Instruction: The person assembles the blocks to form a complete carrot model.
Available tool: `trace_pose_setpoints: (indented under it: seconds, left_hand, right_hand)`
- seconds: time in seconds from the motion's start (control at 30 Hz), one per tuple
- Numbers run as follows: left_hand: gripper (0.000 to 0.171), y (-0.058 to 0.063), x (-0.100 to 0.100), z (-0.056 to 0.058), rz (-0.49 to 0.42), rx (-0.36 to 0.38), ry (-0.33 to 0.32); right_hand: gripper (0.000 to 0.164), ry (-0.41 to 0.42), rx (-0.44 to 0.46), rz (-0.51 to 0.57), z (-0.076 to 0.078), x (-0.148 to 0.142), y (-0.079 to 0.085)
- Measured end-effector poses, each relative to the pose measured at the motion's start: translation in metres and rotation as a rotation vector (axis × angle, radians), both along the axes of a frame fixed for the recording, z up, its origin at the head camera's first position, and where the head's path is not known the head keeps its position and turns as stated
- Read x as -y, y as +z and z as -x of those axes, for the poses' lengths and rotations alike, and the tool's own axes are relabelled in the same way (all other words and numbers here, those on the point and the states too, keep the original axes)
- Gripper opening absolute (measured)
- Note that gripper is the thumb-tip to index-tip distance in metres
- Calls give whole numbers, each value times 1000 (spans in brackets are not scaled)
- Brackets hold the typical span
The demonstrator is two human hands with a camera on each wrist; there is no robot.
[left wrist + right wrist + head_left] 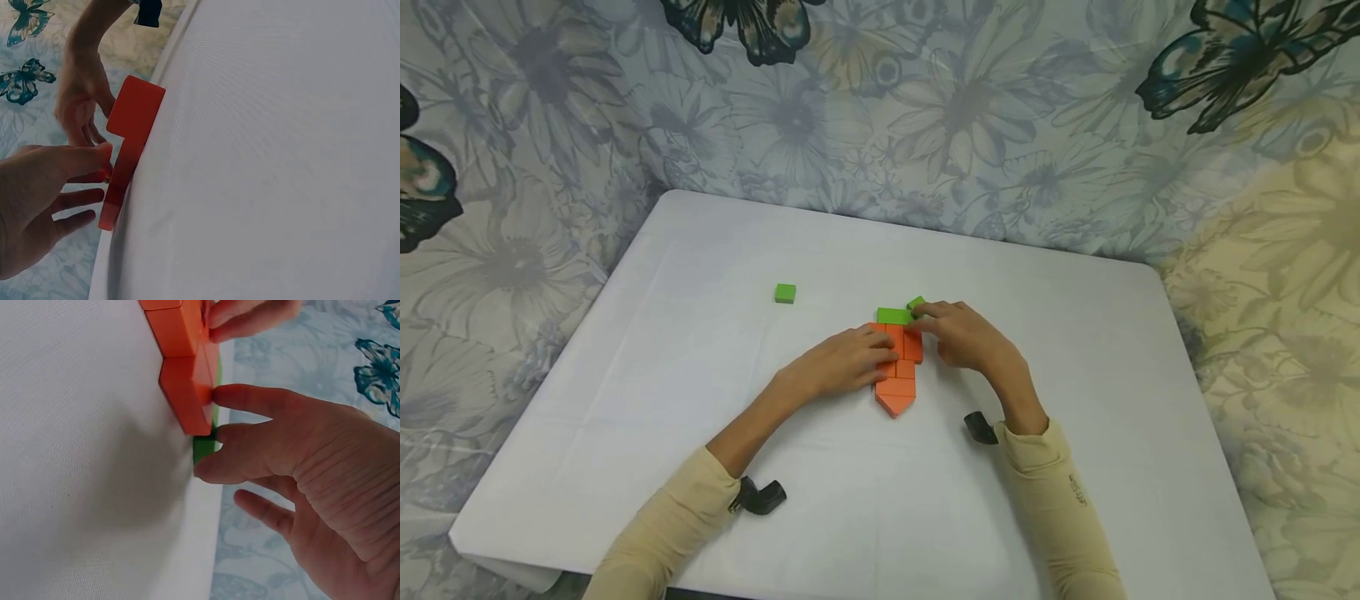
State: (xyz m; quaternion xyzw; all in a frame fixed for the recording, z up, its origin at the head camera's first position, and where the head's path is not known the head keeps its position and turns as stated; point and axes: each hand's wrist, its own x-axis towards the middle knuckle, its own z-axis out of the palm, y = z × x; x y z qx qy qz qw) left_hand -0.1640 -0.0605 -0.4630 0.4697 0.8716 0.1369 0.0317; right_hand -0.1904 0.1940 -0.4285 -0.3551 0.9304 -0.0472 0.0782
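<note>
Orange blocks lie flat side by side on the white table, their shape tapering to a point at the near end. My left hand rests over their left side, fingers extended and touching them; in the left wrist view they stand at the edge of the orange blocks. Along the far end sits a green block. With thumb and a finger, my right hand pinches a small green block at the far right corner, while another finger touches the orange block there. Fingers partly hide both green pieces.
A separate green block lies farther left on the white-covered table. Black wrist devices stick out from both sleeves close over the cloth. Patterned fabric with butterflies hangs behind the table's far edge.
</note>
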Motion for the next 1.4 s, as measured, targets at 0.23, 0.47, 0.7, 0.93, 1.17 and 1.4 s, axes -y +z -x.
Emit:
trace_pose_setpoints:
  seconds: [0.23,0.47,0.7,0.93,1.17,1.4]
  left_hand:
    - [39,11,20,13,-38,-10,114]
    - [44,21,80,51,-52,29,395]
    - [52,17,112,74,63,155,501]
    - [37,14,84,76,72,39,448]
    - [38,17,29,82,9,25,294]
    - [37,12,2,87,36,55,219]
  right_hand:
    - [55,-17,2,-7,-2,-2,1]
    - [57,-11,-1,0,-4,-3,0]
    - [58,-5,9,-13,-3,-4,1]
    - [60,-16,37,-46,-1,-4,2]
    - [62,-31,68,-57,-2,-3,2]
    - [62,-29,80,-46,-4,-2,2]
